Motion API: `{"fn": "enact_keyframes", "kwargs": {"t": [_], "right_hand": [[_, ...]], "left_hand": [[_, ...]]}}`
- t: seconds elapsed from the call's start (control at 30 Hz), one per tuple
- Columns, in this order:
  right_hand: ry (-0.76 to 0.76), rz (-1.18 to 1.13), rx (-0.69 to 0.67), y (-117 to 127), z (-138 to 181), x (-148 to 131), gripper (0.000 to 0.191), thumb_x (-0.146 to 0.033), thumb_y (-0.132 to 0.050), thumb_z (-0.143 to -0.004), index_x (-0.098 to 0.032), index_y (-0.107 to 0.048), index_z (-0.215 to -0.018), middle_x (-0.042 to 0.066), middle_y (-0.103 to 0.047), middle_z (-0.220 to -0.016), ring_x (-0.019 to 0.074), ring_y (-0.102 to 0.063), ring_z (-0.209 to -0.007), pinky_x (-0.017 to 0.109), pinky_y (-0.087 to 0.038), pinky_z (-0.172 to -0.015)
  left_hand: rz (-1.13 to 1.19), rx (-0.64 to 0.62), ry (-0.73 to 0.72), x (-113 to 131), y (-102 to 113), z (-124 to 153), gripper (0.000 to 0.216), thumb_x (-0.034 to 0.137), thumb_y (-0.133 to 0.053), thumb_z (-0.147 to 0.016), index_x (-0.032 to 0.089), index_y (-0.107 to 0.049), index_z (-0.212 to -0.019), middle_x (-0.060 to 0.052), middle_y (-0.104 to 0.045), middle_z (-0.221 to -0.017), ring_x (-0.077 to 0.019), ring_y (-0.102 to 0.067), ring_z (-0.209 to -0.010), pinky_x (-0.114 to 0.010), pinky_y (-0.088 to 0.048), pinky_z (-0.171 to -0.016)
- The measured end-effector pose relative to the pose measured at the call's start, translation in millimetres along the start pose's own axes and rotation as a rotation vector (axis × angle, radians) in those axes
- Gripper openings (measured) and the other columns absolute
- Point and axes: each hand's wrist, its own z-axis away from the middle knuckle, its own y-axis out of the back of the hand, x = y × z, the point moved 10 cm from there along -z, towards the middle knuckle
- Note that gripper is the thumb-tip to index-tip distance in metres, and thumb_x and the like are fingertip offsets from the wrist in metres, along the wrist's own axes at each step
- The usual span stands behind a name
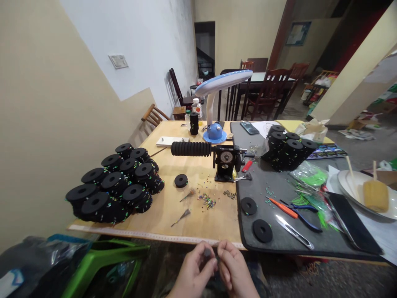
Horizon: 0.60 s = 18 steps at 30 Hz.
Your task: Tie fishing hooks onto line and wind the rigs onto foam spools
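At the front table edge my left hand (196, 268) is closed in a pinch, thumb against forefinger. A small dark bit shows near its fingertips, too small to name. Close beside it, my right hand (235, 267) is also closed, its fingertips almost meeting the left ones. What it holds is hidden. Just beyond lie a pile of tiny coloured beads (207, 201), two small fine-stranded bundles, the nearer bundle (180, 217) among them, and a lone black foam ring (181, 181). A black hand-cranked device (226, 162) carries a row of black rings (190, 149) on its shaft.
Stacks of black rings (113, 181) fill the table's left; a bagged group (287, 147) stands right. On the grey mat (263, 194) lie an orange-handled tool (283, 207), blue pliers (305, 217), tweezers (294, 231) and a black phone (353, 221). A blue-based lamp (214, 133) stands behind.
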Motion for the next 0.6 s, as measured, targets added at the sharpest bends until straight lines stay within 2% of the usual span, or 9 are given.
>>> {"fn": "enact_keyframes", "kwargs": {"t": [0.17,0.43,0.6], "right_hand": [[-0.007,-0.017,0.016,2,2,-4,0.048,-0.060,-0.076,-0.065,-0.021,-0.047,-0.068,-0.017,-0.033,-0.028,0.0010,-0.014,-0.024,0.013,-0.008,-0.029],[0.112,0.105,0.052,9,2,-12,0.048,-0.062,-0.072,-0.070,-0.020,-0.048,-0.069,-0.018,-0.030,-0.032,0.0013,-0.014,-0.028,0.014,-0.009,-0.032],[0.125,0.176,0.048,12,-1,-9,0.049,-0.065,-0.069,-0.070,-0.022,-0.046,-0.069,-0.018,-0.028,-0.033,0.0019,-0.013,-0.029,0.015,-0.008,-0.032]], "left_hand": [[-0.052,0.023,0.031,-3,4,1,0.017,0.030,-0.069,-0.079,0.018,-0.057,-0.078,0.002,-0.057,-0.067,-0.0138,-0.054,-0.065,-0.022,-0.044,-0.061],[-0.074,0.040,0.045,7,3,1,0.008,0.020,-0.066,-0.076,0.018,-0.058,-0.076,0.003,-0.057,-0.063,-0.0132,-0.052,-0.060,-0.021,-0.043,-0.058],[-0.107,0.063,0.019,13,5,0,0.005,0.017,-0.064,-0.073,0.017,-0.059,-0.071,0.003,-0.056,-0.062,-0.0135,-0.051,-0.059,-0.021,-0.042,-0.058]]}}
